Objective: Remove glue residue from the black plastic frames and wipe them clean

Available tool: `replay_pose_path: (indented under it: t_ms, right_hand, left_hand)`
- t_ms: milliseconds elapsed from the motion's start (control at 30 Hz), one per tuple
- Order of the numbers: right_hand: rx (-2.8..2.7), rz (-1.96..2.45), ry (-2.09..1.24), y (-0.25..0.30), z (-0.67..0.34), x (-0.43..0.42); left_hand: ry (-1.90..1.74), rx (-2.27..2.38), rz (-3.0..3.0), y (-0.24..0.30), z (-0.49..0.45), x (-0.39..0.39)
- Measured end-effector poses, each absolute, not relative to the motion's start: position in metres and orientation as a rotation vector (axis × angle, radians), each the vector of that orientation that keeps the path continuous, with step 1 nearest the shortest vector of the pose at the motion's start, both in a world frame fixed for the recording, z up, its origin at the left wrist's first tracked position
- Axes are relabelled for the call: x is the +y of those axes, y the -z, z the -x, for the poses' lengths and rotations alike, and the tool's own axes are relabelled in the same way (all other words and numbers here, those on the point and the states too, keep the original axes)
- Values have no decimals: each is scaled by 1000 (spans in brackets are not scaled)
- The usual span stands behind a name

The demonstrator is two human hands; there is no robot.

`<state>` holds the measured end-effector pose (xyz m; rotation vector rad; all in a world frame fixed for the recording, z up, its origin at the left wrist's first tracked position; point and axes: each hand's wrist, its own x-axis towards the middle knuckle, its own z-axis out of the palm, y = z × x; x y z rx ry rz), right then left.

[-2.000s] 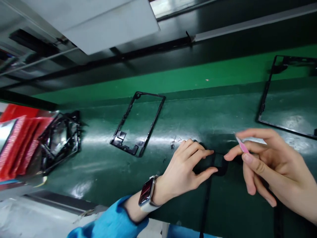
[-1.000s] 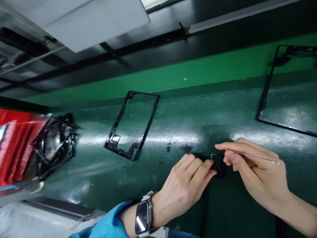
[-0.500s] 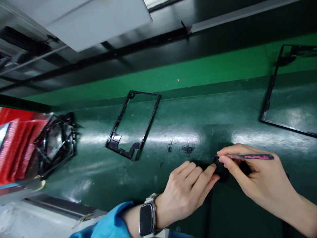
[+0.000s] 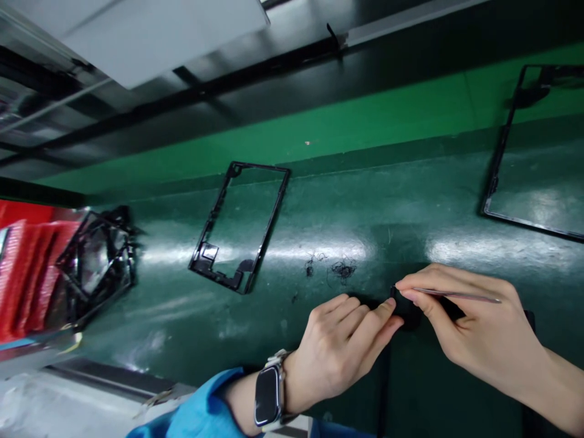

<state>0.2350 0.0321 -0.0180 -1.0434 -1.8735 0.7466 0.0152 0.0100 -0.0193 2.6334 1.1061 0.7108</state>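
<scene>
Black frame [image 4: 412, 315] at fingers [image 4: 382, 311], red packets [image 4: 34, 277] leftward

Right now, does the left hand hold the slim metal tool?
No, the right hand pinches the slim metal tool, while the left hand has its fingertips at the black part.

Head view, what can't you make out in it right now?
All in the head view:
Thin metal tool: tip hidden by the right hand.
Nearest black frame: corner partly covered by the right hand and left hand; lower end cut off by the bottom edge.
Far-right black frame: cut off by the right edge.
Black strands: too fine to count.
Stacked black frames: overlapping, blurred.
</scene>
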Motion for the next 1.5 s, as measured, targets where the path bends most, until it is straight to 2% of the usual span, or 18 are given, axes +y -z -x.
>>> replay_pose_path:
  t_ms: [500, 1500]
  right_hand:
    - [-1849, 1044, -839, 17, -234, 33]
    - [-1831, 1035, -742, 23, -238, 26]
  left_hand:
    - [-697, 1102, -2613, 19, -14, 11]
    - [-718, 1100, -2584, 21, -13, 11]
